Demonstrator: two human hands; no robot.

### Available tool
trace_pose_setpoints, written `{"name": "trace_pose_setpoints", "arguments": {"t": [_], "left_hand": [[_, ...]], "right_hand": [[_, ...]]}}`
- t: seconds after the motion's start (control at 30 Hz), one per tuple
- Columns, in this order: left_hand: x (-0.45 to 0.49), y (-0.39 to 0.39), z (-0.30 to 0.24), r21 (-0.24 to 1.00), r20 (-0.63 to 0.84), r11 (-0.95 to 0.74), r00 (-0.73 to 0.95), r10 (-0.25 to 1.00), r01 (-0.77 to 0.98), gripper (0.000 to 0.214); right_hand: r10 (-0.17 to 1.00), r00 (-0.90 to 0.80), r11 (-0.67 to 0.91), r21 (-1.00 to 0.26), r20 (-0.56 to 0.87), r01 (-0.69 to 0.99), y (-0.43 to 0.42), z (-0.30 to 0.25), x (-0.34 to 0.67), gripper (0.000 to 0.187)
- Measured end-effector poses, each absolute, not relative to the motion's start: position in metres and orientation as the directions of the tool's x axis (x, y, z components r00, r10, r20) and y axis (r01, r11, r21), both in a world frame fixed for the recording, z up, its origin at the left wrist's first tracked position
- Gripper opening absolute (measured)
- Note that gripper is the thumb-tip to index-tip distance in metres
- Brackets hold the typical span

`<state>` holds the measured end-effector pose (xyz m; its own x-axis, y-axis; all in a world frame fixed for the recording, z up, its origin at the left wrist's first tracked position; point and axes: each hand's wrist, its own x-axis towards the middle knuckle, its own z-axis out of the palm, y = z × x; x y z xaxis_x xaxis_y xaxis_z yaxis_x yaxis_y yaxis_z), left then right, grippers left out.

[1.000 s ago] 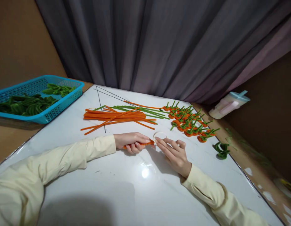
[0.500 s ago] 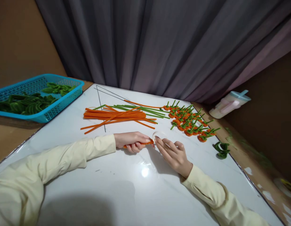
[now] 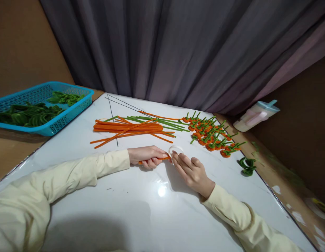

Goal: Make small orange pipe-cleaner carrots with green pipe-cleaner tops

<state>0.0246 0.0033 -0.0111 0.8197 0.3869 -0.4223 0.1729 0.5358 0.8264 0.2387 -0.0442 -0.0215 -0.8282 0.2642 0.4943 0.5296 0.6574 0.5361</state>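
My left hand is closed round orange pipe cleaners, whose fuzzy end sticks out past the thumb to the right. Facing it, my right hand pinches a thin white ring, which looks like a narrow roll of tape. The ring is close to the tip of the orange piece; the fingers hide whether they touch. Just beyond both hands lies a pile of loose orange pipe cleaners, with green pipe cleaners partly under it.
Small orange pumpkin shapes with green stems cluster at the right back of the white table. Dark green curled pieces lie near the right edge. A blue basket of green pieces stands left, a tumbler right.
The white ring has shifted slightly left, nearer the end of the orange pipe cleaners, and shows more clearly. Both hands have barely moved and keep their hold.
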Motion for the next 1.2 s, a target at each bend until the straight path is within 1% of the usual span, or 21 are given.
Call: {"name": "trace_pose_setpoints", "arguments": {"t": [0.1,0.23,0.33,0.4,0.5,0.53,0.57,0.6,0.8,0.93,1.07,1.13,1.2], "left_hand": [[0.026,0.003,-0.012,0.825,-0.434,0.537,0.806,0.403,0.176,0.027],[0.027,0.002,-0.013,0.822,-0.456,0.538,0.781,0.427,0.187,0.029],[0.028,0.001,-0.012,0.829,-0.46,0.523,0.77,0.442,0.195,0.028],[0.028,0.0,-0.011,0.838,-0.443,0.512,0.783,0.437,0.188,0.027],[0.028,0.0,-0.009,0.842,-0.42,0.509,0.807,0.414,0.177,0.028],[0.028,0.001,-0.009,0.842,-0.418,0.51,0.81,0.411,0.176,0.028],[0.027,0.001,-0.01,0.842,-0.418,0.511,0.81,0.412,0.174,0.029],[0.027,0.001,-0.01,0.842,-0.417,0.512,0.808,0.416,0.171,0.029],[0.027,0.002,-0.012,0.833,-0.421,0.529,0.805,0.417,0.162,0.027],[0.026,0.002,-0.012,0.838,-0.417,0.519,0.809,0.414,0.166,0.028],[0.028,0.0,-0.012,0.841,-0.432,0.508,0.796,0.424,0.186,0.027],[0.028,-0.001,-0.01,0.843,-0.44,0.501,0.787,0.433,0.195,0.026],[0.029,-0.002,-0.008,0.849,-0.437,0.488,0.789,0.431,0.204,0.027]], "right_hand": [[0.241,-0.842,0.658,0.556,0.483,0.507,-0.042,-0.02,0.237,0.035],[0.229,-0.86,0.707,0.529,0.456,0.469,-0.04,-0.019,0.236,0.031],[0.245,-0.853,0.73,0.492,0.46,0.475,-0.037,-0.018,0.236,0.028],[0.293,-0.795,0.76,0.374,0.531,0.531,-0.035,-0.018,0.237,0.027],[0.413,-0.61,0.781,0.081,0.676,0.619,-0.031,-0.018,0.237,0.031],[0.444,-0.554,0.778,0.005,0.704,0.629,-0.03,-0.019,0.237,0.032],[0.462,-0.52,0.776,-0.043,0.718,0.629,-0.03,-0.019,0.238,0.032],[0.469,-0.512,0.779,-0.063,0.72,0.624,-0.03,-0.02,0.238,0.032],[0.451,-0.619,0.825,-0.035,0.643,0.564,-0.032,-0.022,0.241,0.04],[0.442,-0.633,0.827,-0.016,0.636,0.562,-0.03,-0.021,0.242,0.038],[0.393,-0.674,0.847,0.038,0.626,0.53,-0.03,-0.019,0.242,0.034],[0.392,-0.677,0.854,0.027,0.623,0.519,-0.031,-0.017,0.241,0.035],[0.432,-0.641,0.847,-0.041,0.635,0.53,-0.03,-0.016,0.24,0.035]]}}
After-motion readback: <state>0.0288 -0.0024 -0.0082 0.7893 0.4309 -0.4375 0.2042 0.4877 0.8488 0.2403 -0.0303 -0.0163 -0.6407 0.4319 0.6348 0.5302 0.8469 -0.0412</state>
